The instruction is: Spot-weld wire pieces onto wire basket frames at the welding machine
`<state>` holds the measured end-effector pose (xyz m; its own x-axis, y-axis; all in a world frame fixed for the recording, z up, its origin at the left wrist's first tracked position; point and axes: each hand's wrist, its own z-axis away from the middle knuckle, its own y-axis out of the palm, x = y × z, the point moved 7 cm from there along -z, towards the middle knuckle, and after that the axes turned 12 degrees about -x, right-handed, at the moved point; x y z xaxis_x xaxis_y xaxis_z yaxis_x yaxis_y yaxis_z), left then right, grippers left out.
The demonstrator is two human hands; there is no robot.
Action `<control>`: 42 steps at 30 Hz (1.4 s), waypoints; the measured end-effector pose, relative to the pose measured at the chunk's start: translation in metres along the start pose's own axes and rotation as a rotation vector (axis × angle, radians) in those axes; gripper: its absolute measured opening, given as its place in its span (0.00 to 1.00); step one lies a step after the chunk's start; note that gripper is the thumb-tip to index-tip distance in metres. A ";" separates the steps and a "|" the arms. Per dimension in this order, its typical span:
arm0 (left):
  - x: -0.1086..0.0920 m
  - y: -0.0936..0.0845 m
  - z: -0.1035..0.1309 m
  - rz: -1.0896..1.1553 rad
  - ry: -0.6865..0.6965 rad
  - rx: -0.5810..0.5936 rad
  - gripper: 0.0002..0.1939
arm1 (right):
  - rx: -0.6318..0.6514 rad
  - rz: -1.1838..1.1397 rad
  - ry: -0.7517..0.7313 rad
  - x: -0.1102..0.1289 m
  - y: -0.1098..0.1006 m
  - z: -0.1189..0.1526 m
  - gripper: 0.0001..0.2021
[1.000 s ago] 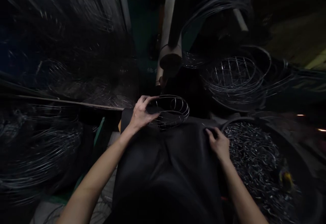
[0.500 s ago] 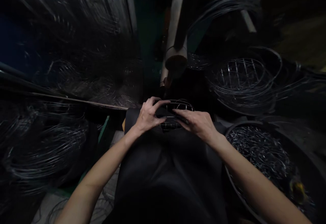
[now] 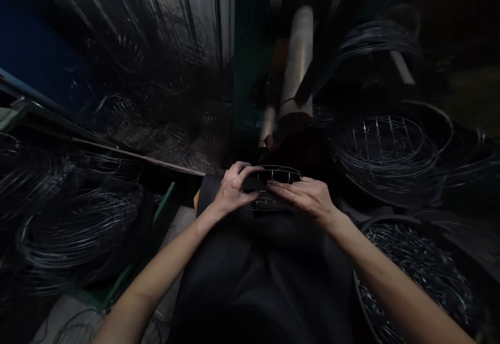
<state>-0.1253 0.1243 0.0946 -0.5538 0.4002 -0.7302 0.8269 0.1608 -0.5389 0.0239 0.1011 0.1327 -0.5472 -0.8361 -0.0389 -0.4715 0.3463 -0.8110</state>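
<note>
A round wire rack (image 3: 282,169), with a thin rim and several short cross wires, is held above my lap. My left hand (image 3: 233,187) grips its left side, thumb below and fingers curved along the far rim. From the right, my right hand (image 3: 307,195) holds it too, with fingers laid flat together across the near part. More wire mesh (image 3: 266,202) shows below my fingertips; I cannot tell whether it belongs to the same rack. Just beyond the hands a metal cylinder arm (image 3: 299,57) of a machine reaches down towards them.
At the right stands a dark tub (image 3: 367,224) of small shiny metal pieces (image 3: 422,260). Behind it lies a pile of round wire racks (image 3: 386,140). Wire rings (image 3: 82,229) are heaped at the left, beside a green edge (image 3: 164,200). A dark apron (image 3: 265,276) covers my lap.
My view has swung, so the surroundings sit lower and farther right. Both hands still hold the wire rack, which now shows more of its cross wires; my right fingers have shifted on it.
</note>
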 end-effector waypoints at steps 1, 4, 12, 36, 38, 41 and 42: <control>0.001 0.001 0.001 0.003 0.004 0.001 0.26 | 0.008 0.009 -0.003 0.000 0.001 0.001 0.13; 0.005 0.004 0.003 0.022 0.012 -0.008 0.26 | 0.012 0.065 -0.026 0.000 0.002 0.005 0.14; 0.010 0.001 0.003 0.027 -0.002 -0.082 0.27 | -0.056 0.126 -0.154 0.008 -0.003 0.000 0.19; 0.017 0.002 -0.006 0.012 0.131 -0.158 0.28 | -0.174 0.307 -0.319 0.007 -0.002 -0.008 0.11; 0.018 0.002 -0.012 0.023 0.131 -0.157 0.28 | -0.179 0.330 -0.318 0.002 0.001 -0.008 0.11; 0.021 0.004 -0.021 0.023 0.123 -0.150 0.27 | -0.206 0.355 -0.340 -0.004 0.004 -0.008 0.11; 0.022 0.004 -0.022 0.022 0.123 -0.145 0.27 | -0.212 0.360 -0.343 -0.005 0.005 -0.008 0.12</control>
<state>-0.1314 0.1539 0.0857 -0.5265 0.5113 -0.6793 0.8491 0.2756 -0.4506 0.0186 0.1104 0.1337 -0.4597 -0.7274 -0.5095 -0.4447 0.6851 -0.5769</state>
